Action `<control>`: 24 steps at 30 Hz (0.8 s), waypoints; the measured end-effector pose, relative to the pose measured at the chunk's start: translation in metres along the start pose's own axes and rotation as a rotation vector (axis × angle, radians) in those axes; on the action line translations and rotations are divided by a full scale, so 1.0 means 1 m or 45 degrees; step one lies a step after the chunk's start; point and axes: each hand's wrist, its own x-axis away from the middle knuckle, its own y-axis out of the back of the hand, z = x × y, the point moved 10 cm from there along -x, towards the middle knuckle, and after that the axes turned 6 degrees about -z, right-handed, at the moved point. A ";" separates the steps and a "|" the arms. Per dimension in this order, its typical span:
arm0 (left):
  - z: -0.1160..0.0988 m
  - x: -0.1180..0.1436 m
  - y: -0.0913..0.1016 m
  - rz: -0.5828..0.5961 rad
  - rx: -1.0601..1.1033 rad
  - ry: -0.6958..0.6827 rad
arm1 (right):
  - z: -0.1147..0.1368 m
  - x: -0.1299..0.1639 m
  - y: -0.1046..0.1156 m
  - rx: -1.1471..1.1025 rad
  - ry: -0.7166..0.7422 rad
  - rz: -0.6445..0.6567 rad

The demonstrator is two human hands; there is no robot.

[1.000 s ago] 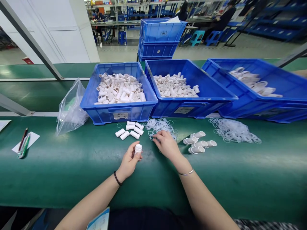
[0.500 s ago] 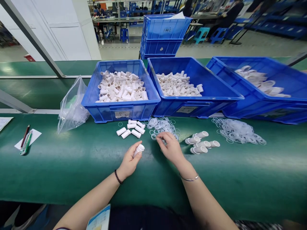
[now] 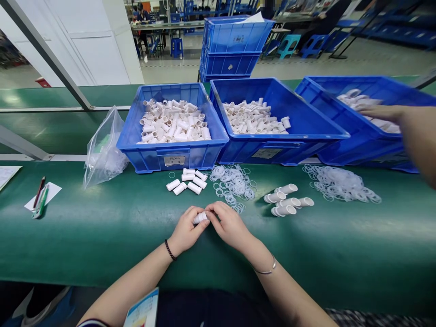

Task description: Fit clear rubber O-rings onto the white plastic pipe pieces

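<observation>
Two hands meet at lower centre of the frame over the green belt [image 3: 102, 236]: left hand [image 3: 185, 229] has thumb and fingers closed on a small white plastic tube [image 3: 200, 217], lying roughly level, tilted slightly up to the right; right hand [image 3: 229, 225] has its fingertips pinched together at the tube's right end, touching it. Can't tell whether a ring sits between those fingertips, too small. Black bead bracelet on the left wrist, thin metal bangle on the right. Just above the hands, centre frame, a loose scatter of clear rubber rings [image 3: 233, 184] on the belt; to its left a small cluster of short white tubes [image 3: 187, 181]; to its right four larger open-ended white tubes [image 3: 288, 200] lying on their sides. Further right, a second, bigger heap of rings [image 3: 340, 184]. Behind these, three blue bins in a row: left bin [image 3: 156, 156] full of white tubes, middle bin [image 3: 299, 118] partly filled, right bin [image 3: 344, 150] tilted, with larger white parts. Another person's hand [image 3: 378, 111] reaches into the right bin from the right edge, blurred. Clear plastic bag [image 3: 102, 150] left of the left bin. Pens on a paper slip [image 3: 42, 200] at far left. Stacked blue crates [image 3: 235, 45] at upper centre.
</observation>
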 end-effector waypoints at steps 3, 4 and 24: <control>-0.004 0.001 -0.005 0.076 -0.158 -0.072 | 0.001 0.000 -0.004 0.099 0.058 0.027; -0.005 0.002 -0.005 0.090 -0.211 -0.100 | -0.001 0.000 -0.006 0.106 0.052 0.033; 0.041 0.007 -0.018 -0.089 0.742 0.431 | -0.039 0.005 -0.033 -0.640 -0.477 0.117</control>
